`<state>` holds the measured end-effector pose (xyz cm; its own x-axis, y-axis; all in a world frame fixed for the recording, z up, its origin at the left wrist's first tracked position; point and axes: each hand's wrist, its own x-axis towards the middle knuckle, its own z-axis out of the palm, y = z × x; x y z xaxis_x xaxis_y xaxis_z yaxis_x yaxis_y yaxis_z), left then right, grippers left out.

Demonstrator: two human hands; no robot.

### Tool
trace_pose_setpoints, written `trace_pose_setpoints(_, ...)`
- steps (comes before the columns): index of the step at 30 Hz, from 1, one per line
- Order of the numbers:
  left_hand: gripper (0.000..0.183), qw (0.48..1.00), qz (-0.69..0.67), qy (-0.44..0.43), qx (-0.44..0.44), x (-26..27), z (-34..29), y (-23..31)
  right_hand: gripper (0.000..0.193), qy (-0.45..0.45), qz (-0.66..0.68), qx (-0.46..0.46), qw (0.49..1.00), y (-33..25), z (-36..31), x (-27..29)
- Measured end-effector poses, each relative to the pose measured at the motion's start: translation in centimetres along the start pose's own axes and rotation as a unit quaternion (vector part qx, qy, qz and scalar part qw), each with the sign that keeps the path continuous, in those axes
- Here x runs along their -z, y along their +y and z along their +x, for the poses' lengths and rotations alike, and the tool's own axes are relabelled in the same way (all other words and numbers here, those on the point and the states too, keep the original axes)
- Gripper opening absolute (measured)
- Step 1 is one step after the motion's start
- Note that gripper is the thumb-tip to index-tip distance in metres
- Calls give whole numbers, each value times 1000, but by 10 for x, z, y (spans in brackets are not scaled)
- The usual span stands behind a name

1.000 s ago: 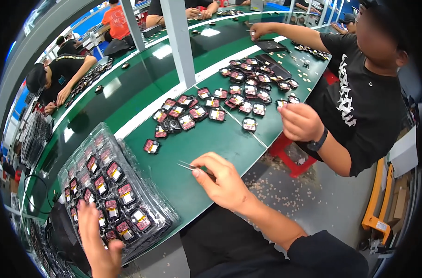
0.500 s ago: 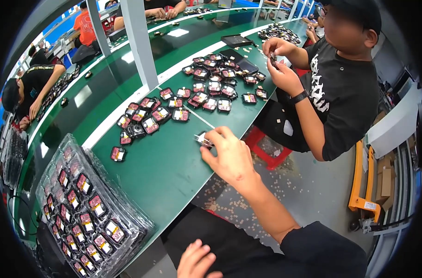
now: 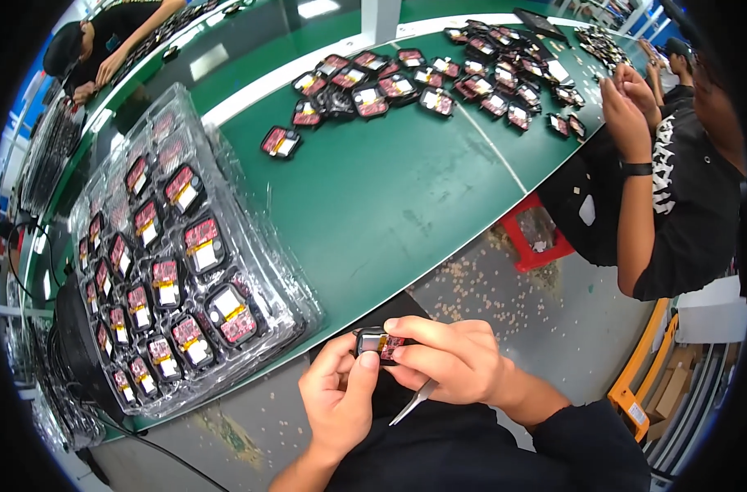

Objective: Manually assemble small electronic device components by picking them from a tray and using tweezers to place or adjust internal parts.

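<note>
Above my lap I hold a small black square device casing (image 3: 372, 343) with a red circuit board, a yellow strip and a silver block inside. My left hand (image 3: 336, 402) grips its left side, thumb on the front. My right hand (image 3: 451, 361) pinches its right side and also keeps a pair of metal tweezers (image 3: 416, 400) tucked under the fingers, points down and to the left. Fingers cover part of the board. Left of my hands, a clear plastic tray (image 3: 267, 262) holds several similar casings in its pockets.
A loose group of casings (image 3: 371, 98) lies on the green table (image 3: 357, 197), with a bigger pile (image 3: 504, 70) farther right. One casing (image 3: 281, 142) sits apart. At right, a co-worker (image 3: 676, 180) sits near a red stool (image 3: 537, 238). A grey post (image 3: 380, 20) stands behind.
My right hand has come back from the table to my lap with a casing. My left hand has risen and taken hold of it too. The view has swung left.
</note>
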<state>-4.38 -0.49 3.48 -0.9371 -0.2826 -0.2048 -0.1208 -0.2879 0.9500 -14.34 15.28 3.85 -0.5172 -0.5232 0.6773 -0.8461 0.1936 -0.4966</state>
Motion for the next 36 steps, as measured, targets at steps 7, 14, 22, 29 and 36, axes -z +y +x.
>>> trace_pose_setpoints(7, 44, 999, -36, 20, 0, 6, -2, -2, 36, -11, 105, -92, 990, -2, -5, -9)
trace_pose_setpoints(14, 69, 986, -106, -36, -127, 9, 5, -14, 59, -64, 301, -187, 933, 0, -12, -4)
trace_pose_setpoints(22, 70, 971, -224, -20, -85, 8, 0, -10, 39, -60, -15, -33, 998, 3, -5, 2)
trace_pose_setpoints(29, 76, 984, -168, 34, -49, 2, -2, -6, 25, -42, -110, 44, 992, 3, -5, 1)
trace_pose_setpoints(36, 78, 986, -153, 33, -50, 3, -7, -7, 27, -29, -25, -16, 999, 0, -5, -1)
